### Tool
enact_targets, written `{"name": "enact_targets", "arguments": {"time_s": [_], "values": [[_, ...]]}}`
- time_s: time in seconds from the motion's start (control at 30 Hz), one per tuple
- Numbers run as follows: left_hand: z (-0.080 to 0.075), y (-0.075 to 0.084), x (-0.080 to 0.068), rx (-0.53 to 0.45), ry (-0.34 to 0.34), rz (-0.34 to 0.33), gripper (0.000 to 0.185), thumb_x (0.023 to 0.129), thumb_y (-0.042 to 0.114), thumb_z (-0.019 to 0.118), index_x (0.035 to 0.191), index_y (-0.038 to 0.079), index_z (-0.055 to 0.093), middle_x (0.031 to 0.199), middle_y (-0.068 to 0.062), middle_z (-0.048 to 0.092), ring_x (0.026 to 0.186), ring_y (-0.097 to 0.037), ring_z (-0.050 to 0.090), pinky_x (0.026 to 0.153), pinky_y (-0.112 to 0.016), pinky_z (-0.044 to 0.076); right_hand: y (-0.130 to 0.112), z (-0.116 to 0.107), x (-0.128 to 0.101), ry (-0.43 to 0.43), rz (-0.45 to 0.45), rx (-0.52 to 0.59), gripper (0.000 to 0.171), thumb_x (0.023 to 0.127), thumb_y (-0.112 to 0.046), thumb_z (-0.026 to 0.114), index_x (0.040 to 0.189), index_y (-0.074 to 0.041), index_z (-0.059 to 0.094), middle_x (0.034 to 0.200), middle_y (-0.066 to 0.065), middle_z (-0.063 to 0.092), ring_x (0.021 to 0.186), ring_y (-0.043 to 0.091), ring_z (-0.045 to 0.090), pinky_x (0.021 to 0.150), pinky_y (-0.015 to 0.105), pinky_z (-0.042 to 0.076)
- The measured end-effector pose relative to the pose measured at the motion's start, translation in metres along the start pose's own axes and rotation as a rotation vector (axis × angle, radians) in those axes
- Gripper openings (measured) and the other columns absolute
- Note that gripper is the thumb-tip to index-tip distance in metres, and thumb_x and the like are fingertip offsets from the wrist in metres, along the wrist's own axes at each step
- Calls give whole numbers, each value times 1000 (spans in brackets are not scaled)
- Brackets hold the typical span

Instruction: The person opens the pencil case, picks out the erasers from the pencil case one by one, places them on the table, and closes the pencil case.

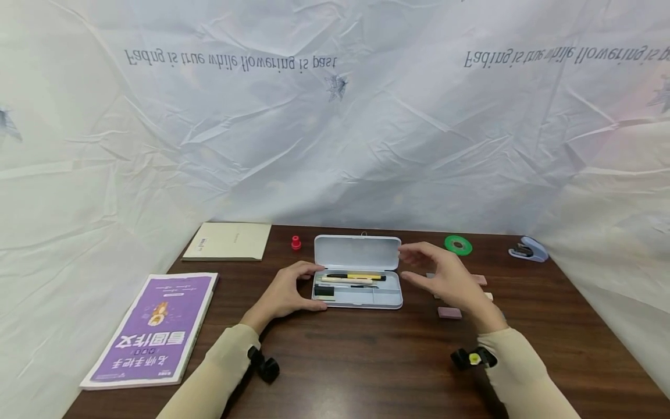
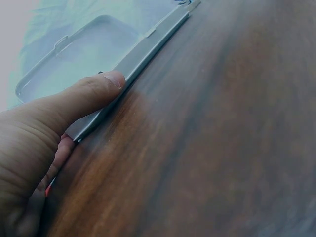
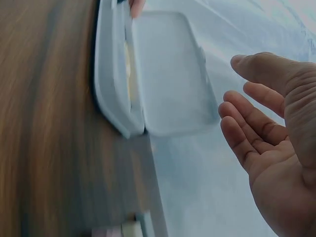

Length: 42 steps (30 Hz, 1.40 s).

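A pale grey pencil case [image 1: 358,285] lies open in the middle of the dark wooden desk [image 1: 366,361], its shallow lid [image 1: 358,252] raised toward the white backdrop [image 1: 335,128]. The tray has rounded corners and low dividers; in it lie a yellow-and-black pen [image 1: 356,276], a cream pen [image 1: 345,281] just below it, and a small dark block at the near left corner.

The left hand [image 1: 288,294] rests at the case's left end, thumb [image 2: 94,91] pressed along the near edge of the tray and fingers curled round the far side, so its grip is closed on the case. The right hand [image 1: 445,273] hovers just right of the lid, touching nothing, its grip apart with fingers [image 3: 247,128] loosely spread.

The backdrop carries mirrored lettering, seen twice, reading "Fading is true while flowering is past". One purple book [image 1: 152,329] with Chinese characters on its cover lies at the left, upside down to the camera; one cream notebook [image 1: 230,241] sits behind it.

Also on the desk: one red stamp-like knob [image 1: 296,243], one green tape roll [image 1: 458,245], one blue-grey stapler [image 1: 527,249], and a few pinkish erasers [image 1: 449,312] near the right hand, partly hidden by it.
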State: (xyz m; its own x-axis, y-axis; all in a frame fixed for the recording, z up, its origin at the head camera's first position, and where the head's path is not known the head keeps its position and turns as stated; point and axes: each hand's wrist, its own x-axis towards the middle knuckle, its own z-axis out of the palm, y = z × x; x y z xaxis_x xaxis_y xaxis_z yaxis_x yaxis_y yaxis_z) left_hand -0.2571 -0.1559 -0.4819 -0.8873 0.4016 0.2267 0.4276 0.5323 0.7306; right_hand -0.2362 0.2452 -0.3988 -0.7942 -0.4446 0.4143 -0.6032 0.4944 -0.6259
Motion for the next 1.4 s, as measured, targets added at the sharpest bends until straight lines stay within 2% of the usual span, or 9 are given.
{"name": "enact_targets", "arguments": {"time_s": [0.17, 0.27, 0.4, 0.5, 0.67, 0.83, 1.07, 1.3, 1.4], "values": [[1, 0, 0, -2, 1, 2, 83, 74, 40, 107, 147, 23, 72, 147, 5, 68, 131, -19, 68, 116, -45, 56, -14, 14, 18, -9, -19, 21, 50, 98, -12, 88, 145, -11, 71, 130, 9, 75, 116, 32, 73, 96, 50, 65], [1, 1, 1, -3, 2, 2, 82, 75, 41, 107, 147, 23, 72, 147, 5, 68, 131, -20, 68, 116, -46, 56, -22, 22, 27, -14, -26, 26, 48, 99, -14, 88, 145, -13, 72, 129, 9, 74, 114, 32, 72, 92, 51, 65], [1, 1, 1, 0, 2, 0, 82, 75, 42, 106, 147, 23, 72, 148, 4, 68, 131, -20, 68, 115, -46, 57, -31, 34, 38, -23, -52, 43, 47, 99, -16, 88, 144, -19, 73, 129, 2, 73, 111, 29, 73, 90, 50, 64], [1, 1, 1, -3, -1, -2, 82, 76, 43, 106, 147, 22, 72, 148, 4, 68, 131, -20, 67, 116, -46, 56, -37, 43, 45, -32, -89, 61, 47, 99, -15, 88, 143, -22, 73, 130, -1, 72, 111, 28, 73, 94, 47, 64], [-1, 1, 1, -14, -3, -11, 82, 76, 42, 106, 148, 21, 72, 148, 3, 68, 132, -20, 67, 116, -46, 56, -44, 60, 58, -65, -133, 117, 45, 100, -12, 86, 143, -17, 73, 130, 10, 73, 111, 32, 74, 95, 49, 64], [-1, 2, 0, -10, -8, 1, 82, 78, 42, 105, 149, 20, 71, 148, 1, 68, 132, -22, 67, 116, -47, 56, -49, 79, 69, -105, -117, 164, 44, 100, -9, 85, 142, -13, 74, 130, 17, 73, 113, 31, 74, 97, 49, 64], [0, -1, 0, 0, -6, 10, 82, 77, 43, 105, 148, 21, 71, 146, 3, 69, 131, -21, 67, 115, -47, 57, -51, 109, 77, -144, -130, 156, 42, 99, -6, 85, 139, -1, 73, 130, 19, 74, 112, 29, 76, 96, 43, 66], [0, 0, -1, 8, 5, 30, 84, 78, 43, 105, 149, 15, 70, 147, 1, 69, 130, -24, 68, 112, -47, 59, -46, 132, 77, -213, -119, 150, 39, 99, 0, 82, 137, 1, 73, 126, 20, 73, 108, 32, 75, 95, 41, 66], [-1, 1, -1, 13, 3, 35, 82, 79, 43, 104, 148, 14, 70, 146, 1, 69, 130, -24, 68, 111, -46, 59, -43, 138, 76, -236, -116, 114, 38, 99, 0, 82, 136, 1, 74, 124, 18, 72, 108, 30, 75, 95, 38, 66]]}}
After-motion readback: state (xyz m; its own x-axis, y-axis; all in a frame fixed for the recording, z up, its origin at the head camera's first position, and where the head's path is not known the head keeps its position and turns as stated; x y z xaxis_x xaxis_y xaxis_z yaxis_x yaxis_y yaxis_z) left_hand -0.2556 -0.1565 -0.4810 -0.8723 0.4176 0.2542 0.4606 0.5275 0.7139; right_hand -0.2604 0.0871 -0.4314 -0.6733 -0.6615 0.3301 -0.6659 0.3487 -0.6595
